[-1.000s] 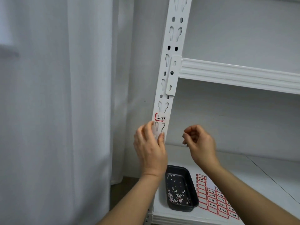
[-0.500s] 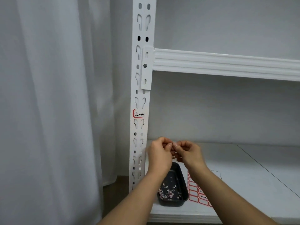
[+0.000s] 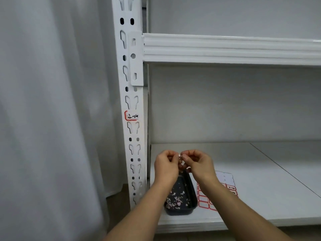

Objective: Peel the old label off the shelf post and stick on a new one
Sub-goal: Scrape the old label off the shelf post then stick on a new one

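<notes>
In the head view, both hands have come away from the white perforated steel shelf post [image 3: 132,119] since a second ago, when the left hand lay against the post just under the label and the right hovered beside it. Now the left hand [image 3: 167,165] and the right hand [image 3: 198,162] meet fingertip to fingertip, low and right of the post, directly above the small dark rectangular tray [image 3: 181,199] that holds a scatter of pale paper scraps. Both hands have their fingers curled, pinching at a tiny whitish scrap [image 3: 180,156] between them; it is too small to say which hand really has hold of it. That reads as a torn-off bit of sticker being picked off the fingers to drop into the tray. The old red-bordered handwritten label [image 3: 131,116] is on the post, between two keyhole slots, with its right side seemingly torn away and only the left border and writing left, so peeling looks only partly done. The sheet of red-bordered new labels [image 3: 217,193] lies flat on the white lower shelf board [image 3: 260,180], just right of the tray, partly hidden by the right forearm, with some stickers already gone from its far end.
</notes>
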